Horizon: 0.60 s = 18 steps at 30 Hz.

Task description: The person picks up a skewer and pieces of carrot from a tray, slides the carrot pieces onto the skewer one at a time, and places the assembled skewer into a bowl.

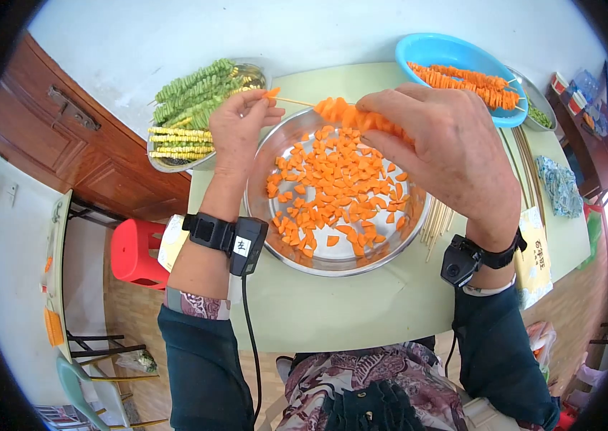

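Note:
Between the thumb and fingertips of my left hand (239,133) is a small orange carrot slice (272,93), at the bare end of a thin wooden skewer (295,102). My right hand (451,147) is closed around the other part of that skewer, which carries a packed row of carrot slices (335,110). Its palm hides the skewer's far end. Both hands are above a wide steel basin (351,271), mine on the left at its upper left rim. Many loose carrot pieces (340,172) are scattered over the basin's bottom.
A metal bowl (164,167) at the back left holds green and yellow skewers (196,93). Finished carrot skewers (462,79) lie in a blue basin (419,44). Bare sticks (437,226) lie right of the steel basin, near a tissue pack (534,258) and a crumpled cloth (561,187).

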Each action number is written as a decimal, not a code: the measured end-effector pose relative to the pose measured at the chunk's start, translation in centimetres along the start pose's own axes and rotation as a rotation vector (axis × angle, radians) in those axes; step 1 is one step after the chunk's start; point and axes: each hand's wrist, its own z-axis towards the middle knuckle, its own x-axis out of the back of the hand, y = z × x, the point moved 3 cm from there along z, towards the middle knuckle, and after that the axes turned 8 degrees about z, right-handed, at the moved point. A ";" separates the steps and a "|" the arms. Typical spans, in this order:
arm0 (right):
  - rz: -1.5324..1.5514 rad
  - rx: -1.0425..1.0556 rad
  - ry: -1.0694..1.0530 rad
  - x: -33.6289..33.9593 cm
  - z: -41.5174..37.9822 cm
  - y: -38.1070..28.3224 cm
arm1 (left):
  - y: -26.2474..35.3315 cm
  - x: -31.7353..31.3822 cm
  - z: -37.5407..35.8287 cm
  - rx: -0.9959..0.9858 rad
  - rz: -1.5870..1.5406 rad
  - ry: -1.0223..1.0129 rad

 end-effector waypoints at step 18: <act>-0.053 -0.002 -0.027 -0.8 0.0 -0.4 | 0.9 -0.6 -0.7 -0.073 0.135 0.043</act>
